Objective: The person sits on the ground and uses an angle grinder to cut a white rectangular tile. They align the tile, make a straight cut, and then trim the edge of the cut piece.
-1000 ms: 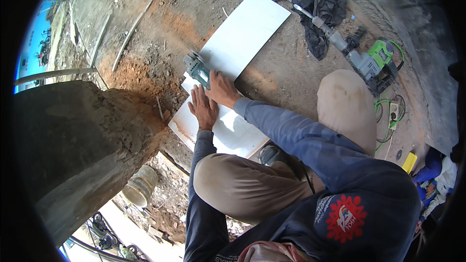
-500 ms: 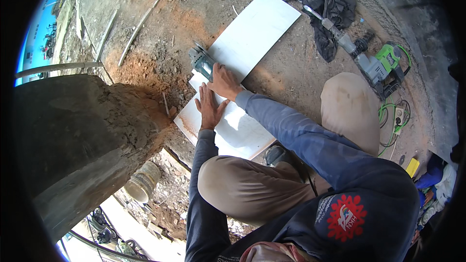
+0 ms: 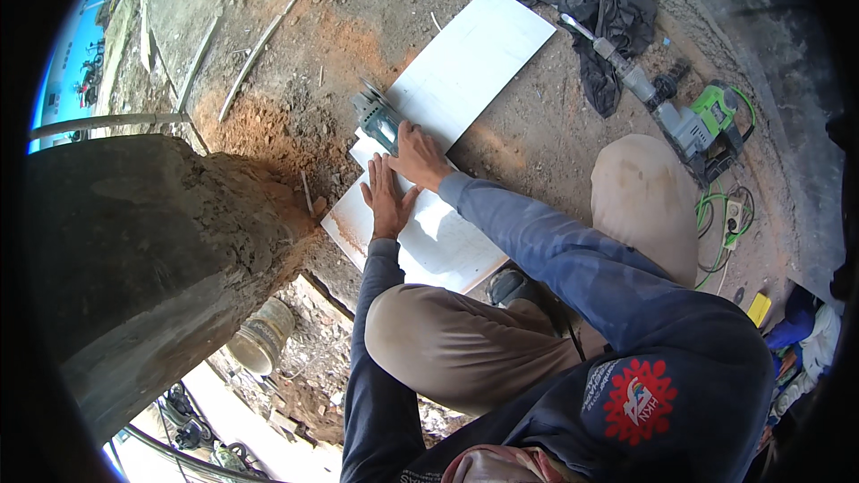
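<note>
- Thumb and fingers of the left hand [image 3: 387, 207] have spread apart since a second ago, when the thumb sat close by the right hand [image 3: 422, 159]; the grinder [image 3: 378, 123] keeps nearly the same place.
- Left hand: open and flat, palm down on the smooth white lower panel [image 3: 447, 255], fingertips near the seam with the upper panel [image 3: 479, 49].
- Right hand: wrapped around the grinder's teal, rounded body; its far fingers are hidden behind the tool.
- Grinder: at the left edge of the upper panel, grey head outward; its disc is thin and blurred, and its contact with the panel is hard to make out.
- Upper panel: flat, rectangular and pale, overlapping the lower one, whose left edge carries rusty, powdery dust and whose middle is washed out by glare.
- Ground [image 3: 286, 139]: rough, crumbly soil, orange in patches.
- Crumpled dark cloth [image 3: 617, 9], limp and folded, lies near a green-and-grey power tool [image 3: 693, 125] with a long metal bit.
- Dark column [image 3: 134, 224]: coarse and broken along its edge, cut off by the black rim.
- Bucket [image 3: 261, 340]: round and grimy, partly hidden by the column.
- Shoe [image 3: 510, 288]: mostly covered by the trouser leg [image 3: 456, 331].
</note>
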{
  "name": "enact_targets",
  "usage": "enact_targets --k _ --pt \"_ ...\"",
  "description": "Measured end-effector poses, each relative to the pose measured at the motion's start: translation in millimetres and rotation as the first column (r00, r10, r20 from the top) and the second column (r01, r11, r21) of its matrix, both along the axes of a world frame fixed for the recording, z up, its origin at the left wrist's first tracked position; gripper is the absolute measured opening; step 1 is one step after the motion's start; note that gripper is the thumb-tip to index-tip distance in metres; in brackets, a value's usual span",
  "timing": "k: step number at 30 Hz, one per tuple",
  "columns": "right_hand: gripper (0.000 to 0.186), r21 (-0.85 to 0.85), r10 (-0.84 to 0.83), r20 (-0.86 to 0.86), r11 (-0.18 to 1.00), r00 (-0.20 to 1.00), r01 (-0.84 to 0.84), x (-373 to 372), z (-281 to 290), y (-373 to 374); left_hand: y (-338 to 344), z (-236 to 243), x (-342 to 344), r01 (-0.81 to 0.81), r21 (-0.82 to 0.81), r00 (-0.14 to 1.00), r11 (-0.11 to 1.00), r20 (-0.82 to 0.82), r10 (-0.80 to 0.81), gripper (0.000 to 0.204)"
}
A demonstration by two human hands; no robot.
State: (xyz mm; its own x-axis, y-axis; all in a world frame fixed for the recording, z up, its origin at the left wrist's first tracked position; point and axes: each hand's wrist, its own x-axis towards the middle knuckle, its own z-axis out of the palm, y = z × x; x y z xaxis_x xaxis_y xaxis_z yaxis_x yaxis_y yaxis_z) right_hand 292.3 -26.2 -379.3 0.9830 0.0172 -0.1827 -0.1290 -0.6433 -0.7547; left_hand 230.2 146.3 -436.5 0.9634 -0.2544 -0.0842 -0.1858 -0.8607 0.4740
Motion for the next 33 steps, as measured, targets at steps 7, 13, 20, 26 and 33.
enact_targets --k 7,13,20,26,33 --pt "0.069 -0.002 0.015 -0.02 1.0 1.0 -0.015 -2.1 1.4 -3.2 -3.2 6.9 0.1 -0.014 0.006 0.999 1.0 -0.035 0.014 0.112" --pt "0.066 0.004 0.004 0.002 1.0 1.0 -0.004 -6.1 2.1 -4.2 -3.4 7.4 -0.4 -0.016 0.01 0.999 1.0 -0.04 0.016 0.111" --pt "0.066 -0.006 0.024 -0.008 1.0 1.0 -0.024 -11.5 2.2 -8.2 -3.2 6.6 -0.2 -0.027 0.036 0.997 0.999 -0.067 0.03 0.112" --pt "0.064 -0.058 0.024 -0.02 0.998 0.999 -0.025 -13.5 4.6 -8.9 -3.6 5.4 -1.5 -0.041 0.016 0.998 0.999 -0.044 0.042 0.113" --pt "0.064 -0.044 0.019 -0.002 0.999 1.0 -0.019 -14.5 3.6 -8.6 -4.4 5.1 -0.6 -0.037 0.005 0.999 0.999 -0.018 0.037 0.112"
